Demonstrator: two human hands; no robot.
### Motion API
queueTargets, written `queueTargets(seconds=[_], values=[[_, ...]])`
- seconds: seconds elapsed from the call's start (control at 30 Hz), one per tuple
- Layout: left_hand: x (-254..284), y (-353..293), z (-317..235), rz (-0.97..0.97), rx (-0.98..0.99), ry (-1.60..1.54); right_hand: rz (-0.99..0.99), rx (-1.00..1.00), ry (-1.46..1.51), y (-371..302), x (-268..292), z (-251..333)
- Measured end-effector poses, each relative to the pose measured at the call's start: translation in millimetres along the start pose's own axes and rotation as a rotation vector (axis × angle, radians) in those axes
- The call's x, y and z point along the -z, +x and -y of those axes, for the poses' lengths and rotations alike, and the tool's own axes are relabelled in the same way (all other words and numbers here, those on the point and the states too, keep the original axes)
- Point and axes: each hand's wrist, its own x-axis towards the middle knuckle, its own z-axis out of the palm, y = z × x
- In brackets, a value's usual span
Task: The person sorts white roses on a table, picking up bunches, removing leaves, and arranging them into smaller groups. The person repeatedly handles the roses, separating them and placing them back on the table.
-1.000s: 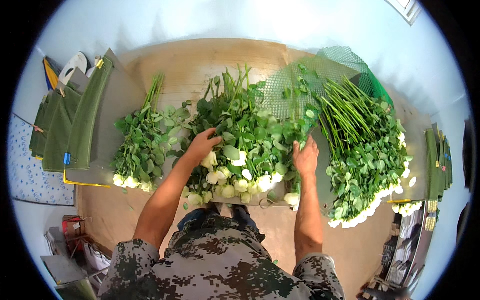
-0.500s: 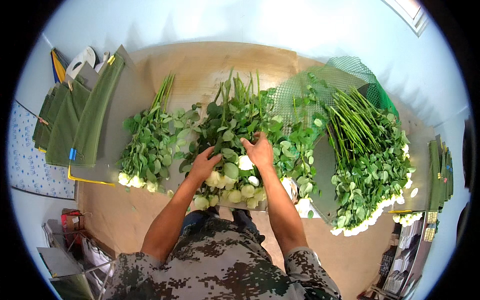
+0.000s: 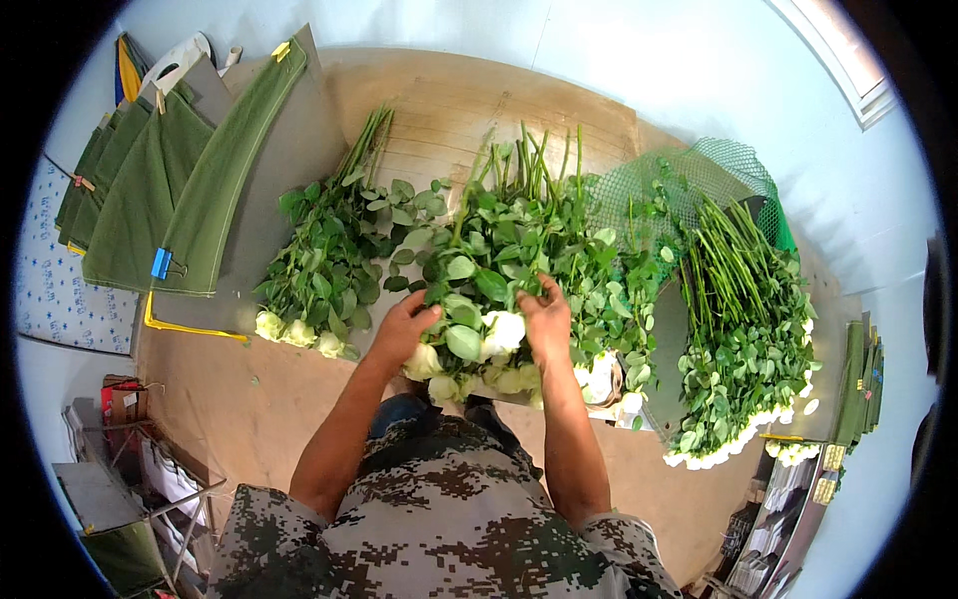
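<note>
A thick pile of white roses (image 3: 511, 379) with leafy green stems lies in front of me, heads toward my body. My left hand (image 3: 402, 329) is closed at the left side of the pile, its thumb and fingers bent round leafy stems just above the blooms. At the right, my right hand (image 3: 547, 317) is closed on the stem of a white rose (image 3: 502, 334), which stands up above the other blooms between my hands. Leaves hide the fingertips of both hands and the exact place of their grip.
A smaller rose bunch (image 3: 324, 260) lies to the left. On the right, a large rose bunch (image 3: 743, 329) lies beside green plastic netting (image 3: 689, 185). Green cloth-covered boards (image 3: 235, 170) with clips stand at the far left. The table (image 3: 429, 90) meets a pale wall.
The white rose and nearby leaves between my hands have risen toward me. Both hands have shifted slightly with them, and the whole view has swung a little.
</note>
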Motion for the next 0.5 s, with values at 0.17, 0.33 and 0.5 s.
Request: queueTargets(seconds=[0.17,0.33,0.5], values=[[56.3,-3.7,15.3,-0.078,0.018,-0.017,-0.005,0.117,0.304,2.5,12.0,14.7],[69.7,23.3,56.8,-0.036,0.007,0.118,0.268,0.221,0.039,-8.7,-15.9,13.6],[65.3,32.5,81.5,-0.087,0.043,0.589,0.316,0.274,-0.453,-48.7,-71.6,-18.0]])
